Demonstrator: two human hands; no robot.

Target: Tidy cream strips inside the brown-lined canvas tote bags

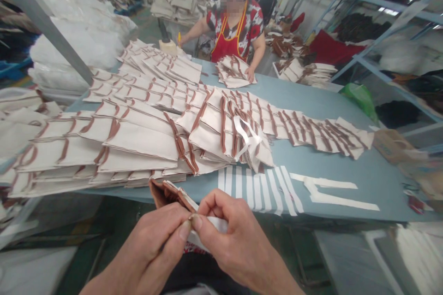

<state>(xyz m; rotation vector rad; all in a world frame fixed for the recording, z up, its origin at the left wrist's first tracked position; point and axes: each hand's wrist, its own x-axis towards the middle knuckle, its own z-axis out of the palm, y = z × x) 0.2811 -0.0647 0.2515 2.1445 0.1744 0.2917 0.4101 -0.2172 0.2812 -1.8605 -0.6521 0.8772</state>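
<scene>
Landmark: the blue table point(367, 173). The fabric piece point(158, 194), brown and cream, is off the table's near edge, up in my two hands. My left hand point(157, 235) has thumb and forefinger pinched on its edge; my right hand point(235, 233) pinches right beside, thumb against a bent forefinger, tips nearly meeting. White cloth point(218, 224) shows under the right fingers; can't tell if it's a loose strip or part of the piece.

Handling, my guess: light, soft, floppy, not fragile; the layered brown edge looks thicker, probably stiffer, not slippery. Best hold: fingertips on that edge, one hand each side of the spot being worked, since the body would just fold. Similar cream pieces point(141, 140) pile on the table's left; thin white strips point(238, 183) lie along its near edge, likely limp, best picked up by an end.
</scene>
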